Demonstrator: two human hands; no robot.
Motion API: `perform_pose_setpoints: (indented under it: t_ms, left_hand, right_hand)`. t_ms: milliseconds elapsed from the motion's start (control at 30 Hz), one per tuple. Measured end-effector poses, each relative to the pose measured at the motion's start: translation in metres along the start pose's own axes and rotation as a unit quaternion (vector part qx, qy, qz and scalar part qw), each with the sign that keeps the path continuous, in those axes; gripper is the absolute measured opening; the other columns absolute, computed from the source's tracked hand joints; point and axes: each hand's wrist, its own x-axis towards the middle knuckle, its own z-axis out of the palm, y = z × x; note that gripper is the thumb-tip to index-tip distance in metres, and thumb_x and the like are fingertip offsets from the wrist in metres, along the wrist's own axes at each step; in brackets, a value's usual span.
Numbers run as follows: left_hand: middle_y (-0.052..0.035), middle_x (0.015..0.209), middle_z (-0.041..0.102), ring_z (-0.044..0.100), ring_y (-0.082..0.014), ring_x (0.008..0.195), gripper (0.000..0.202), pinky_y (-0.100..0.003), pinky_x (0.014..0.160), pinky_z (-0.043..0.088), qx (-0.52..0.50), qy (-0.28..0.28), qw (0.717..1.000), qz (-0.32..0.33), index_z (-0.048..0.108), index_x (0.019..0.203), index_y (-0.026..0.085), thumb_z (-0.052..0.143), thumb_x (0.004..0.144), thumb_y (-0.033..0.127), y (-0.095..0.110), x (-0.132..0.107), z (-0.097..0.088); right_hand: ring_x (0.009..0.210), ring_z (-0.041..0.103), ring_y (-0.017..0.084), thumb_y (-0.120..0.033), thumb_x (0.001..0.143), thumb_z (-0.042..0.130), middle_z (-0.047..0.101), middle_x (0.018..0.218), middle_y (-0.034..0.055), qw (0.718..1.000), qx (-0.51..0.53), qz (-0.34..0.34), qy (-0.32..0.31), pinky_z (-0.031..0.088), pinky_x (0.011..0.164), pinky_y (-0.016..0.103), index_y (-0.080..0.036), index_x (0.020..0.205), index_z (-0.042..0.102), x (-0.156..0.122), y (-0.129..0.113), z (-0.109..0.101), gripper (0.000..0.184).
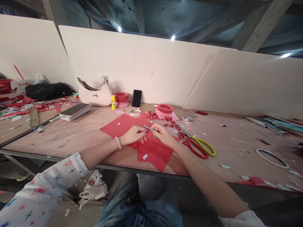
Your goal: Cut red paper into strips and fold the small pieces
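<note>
My left hand (133, 135) and my right hand (163, 134) meet low over overlapping red paper sheets (119, 126) on a plywood table (213, 138). My right fingers seem to pinch a slim metal tool (147, 127), though its tip is partly hidden. My left fingertips curl close to it, over a small red piece that I cannot make out well. To the right of my right hand lie scissors with yellow and red handles (199, 146), their blades among red paper scraps (181, 135).
A ring of pink and red paper (164, 110) sits just beyond the sheets. Along the back wall stand a white handbag (94, 95), a glue stick (113, 102), a phone (136, 98) and stacked paper rings (121, 99). Paper scraps litter the table.
</note>
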Motion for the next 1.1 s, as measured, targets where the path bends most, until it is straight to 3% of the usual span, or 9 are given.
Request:
perform_pose_setpoints:
  t_ms: [167,333,500,667,767,900,967,1100]
  left_hand:
    - [-0.0072,0.066,0.066,0.060,-0.0127,0.052,0.035,-0.024,0.054,0.049,-0.130,-0.040,0.988,-0.072,0.057,0.075,0.011,0.049,0.083,0.045,0.001,0.001,-0.003]
    - [-0.0055,0.071,0.066,0.060,-0.0112,0.054,0.038,-0.022,0.055,0.049,-0.169,-0.083,0.980,-0.067,0.058,0.085,0.013,0.057,0.077,0.050,0.001,0.001,-0.004]
    - [-0.0063,0.073,0.066,0.059,-0.0111,0.055,0.041,-0.024,0.057,0.049,-0.191,-0.089,0.976,-0.060,0.056,0.082,0.012,0.054,0.079,0.053,-0.003,0.001,-0.003]
    - [-0.0055,0.073,0.066,0.059,-0.0109,0.054,0.035,-0.024,0.057,0.050,-0.177,-0.084,0.978,-0.065,0.058,0.088,0.012,0.055,0.080,0.047,-0.003,0.001,-0.003]
    - [-0.0018,0.065,0.063,0.060,-0.0120,0.056,0.027,-0.026,0.060,0.051,-0.154,-0.054,0.984,-0.070,0.057,0.095,0.014,0.055,0.079,0.035,-0.004,0.001,-0.004]
    - [-0.0004,0.071,0.062,0.061,-0.0111,0.059,0.016,-0.024,0.062,0.052,-0.100,-0.066,0.992,-0.040,0.059,0.088,0.013,0.054,0.074,0.019,-0.005,0.002,-0.003]
    - [-0.0002,0.073,0.062,0.061,-0.0107,0.059,0.014,-0.022,0.060,0.052,-0.089,-0.076,0.993,-0.029,0.060,0.084,0.013,0.052,0.073,0.017,-0.005,0.002,-0.003]
    - [0.0011,0.061,0.060,0.062,-0.0134,0.056,0.020,-0.024,0.058,0.052,-0.077,-0.040,0.995,-0.057,0.061,0.089,0.013,0.049,0.077,0.024,-0.006,0.003,-0.003]
  right_hand:
    - [0.059,0.038,0.010,-0.027,0.082,0.047,0.041,0.066,-0.0047,0.999,0.034,0.005,-0.032,0.030,0.055,0.023,-0.020,0.082,0.050,-0.001,0.001,-0.001,0.007]
    - [0.061,0.042,0.011,-0.028,0.079,0.050,0.046,0.068,-0.0034,0.996,0.078,0.029,-0.035,0.033,0.056,0.024,-0.020,0.085,0.051,0.001,0.004,0.000,0.010]
    - [0.060,0.043,0.011,-0.028,0.078,0.051,0.047,0.066,-0.0040,0.996,0.078,0.033,-0.033,0.033,0.056,0.024,-0.020,0.085,0.051,0.001,0.002,-0.001,0.011]
    - [0.060,0.043,0.010,-0.027,0.079,0.050,0.049,0.069,-0.0036,0.994,0.093,0.034,-0.045,0.033,0.056,0.023,-0.020,0.087,0.051,0.000,0.000,-0.001,0.010]
    - [0.061,0.044,0.011,-0.027,0.080,0.049,0.049,0.070,-0.0035,0.993,0.101,0.033,-0.051,0.033,0.057,0.023,-0.021,0.087,0.049,0.000,0.000,-0.001,0.010]
    - [0.058,0.042,0.011,-0.029,0.082,0.048,0.045,0.067,-0.0047,0.993,0.083,0.036,-0.080,0.033,0.055,0.023,-0.021,0.088,0.048,-0.001,-0.004,0.002,0.010]
    - [0.059,0.042,0.011,-0.029,0.083,0.046,0.044,0.067,-0.0043,0.994,0.064,0.030,-0.085,0.034,0.056,0.024,-0.021,0.088,0.048,-0.003,-0.006,0.003,0.010]
    - [0.074,0.047,0.014,-0.031,0.078,0.055,0.050,0.084,0.0004,0.998,0.008,-0.027,-0.064,0.039,0.065,0.026,-0.021,0.095,0.049,-0.007,-0.012,0.005,0.021]
